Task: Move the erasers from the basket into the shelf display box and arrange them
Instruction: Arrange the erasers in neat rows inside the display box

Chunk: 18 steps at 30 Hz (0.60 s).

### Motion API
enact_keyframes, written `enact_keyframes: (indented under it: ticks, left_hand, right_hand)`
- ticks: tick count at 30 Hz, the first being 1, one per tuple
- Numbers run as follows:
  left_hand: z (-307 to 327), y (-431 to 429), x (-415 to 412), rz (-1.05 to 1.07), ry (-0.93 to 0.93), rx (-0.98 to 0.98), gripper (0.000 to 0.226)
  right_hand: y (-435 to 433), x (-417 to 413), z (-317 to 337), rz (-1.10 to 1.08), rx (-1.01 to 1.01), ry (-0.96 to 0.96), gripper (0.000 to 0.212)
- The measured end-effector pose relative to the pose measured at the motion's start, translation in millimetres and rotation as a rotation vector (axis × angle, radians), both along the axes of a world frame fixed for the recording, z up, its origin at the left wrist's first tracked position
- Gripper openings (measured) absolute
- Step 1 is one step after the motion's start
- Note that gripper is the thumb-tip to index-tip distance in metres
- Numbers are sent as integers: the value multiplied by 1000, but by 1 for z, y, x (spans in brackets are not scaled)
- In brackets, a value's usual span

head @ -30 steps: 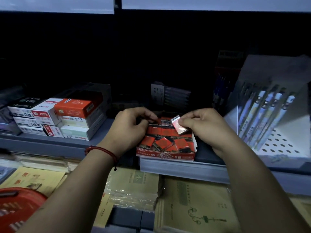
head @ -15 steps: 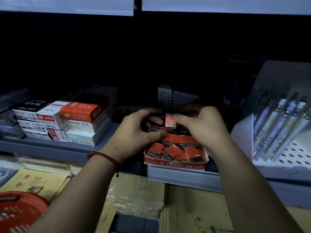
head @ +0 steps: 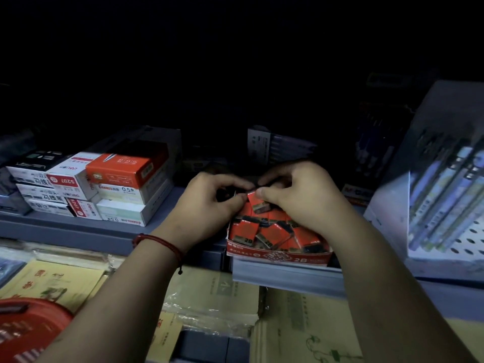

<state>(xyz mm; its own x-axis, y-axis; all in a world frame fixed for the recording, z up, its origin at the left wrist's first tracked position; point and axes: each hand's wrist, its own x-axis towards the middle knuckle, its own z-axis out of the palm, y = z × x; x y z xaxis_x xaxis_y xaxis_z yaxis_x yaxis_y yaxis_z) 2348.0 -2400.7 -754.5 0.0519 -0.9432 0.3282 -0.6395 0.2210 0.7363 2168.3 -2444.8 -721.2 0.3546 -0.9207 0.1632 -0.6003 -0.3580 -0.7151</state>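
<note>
Fingers [head: 267, 193] pinching rect. eraser [head: 258, 203], cardboard box [head: 277, 256]

Grey shelf [head: 78, 229], dim light. Left: cardboard boxes [head: 117, 184] stacked in layers, touching one another. Centre, at the front edge: red display box [head: 277, 256] filled with erasers [head: 272, 235]. Right: white pen stand [head: 392, 205], perforated base, upright, apart from the display box.

The left hand [head: 209, 203] and right hand [head: 298, 195] meet above the back of the box [head: 277, 256]. An eraser [head: 258, 201] sits at the right hand's fingertips. More erasers [head: 272, 237] lie in the box under them. Small boxes [head: 104, 184] are left of the left hand, pens [head: 445, 195] right of the right hand.
</note>
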Motion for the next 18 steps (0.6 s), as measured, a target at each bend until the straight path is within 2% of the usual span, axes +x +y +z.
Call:
enact_keyframes:
  ticks: [5,8,12,14,18]
  left_hand:
    - [9,4,-2,-31,37,34,15]
    - [25,11,-1,-154,133,87,12]
    - [37,25,4,-329,48,269,23]
    - [38,30,6,-324,42,337,29]
    - [35,34,5,-282,79,352,26]
  right_hand:
    - [1,-19,5,102,14,10,3]
    - [4,-36,13,156,3,66,8]
    - [14,-52,16,164,56,171,5]
    - [20,-59,18,164,79,178,4]
    - [30,-67,18,158,84,158,4]
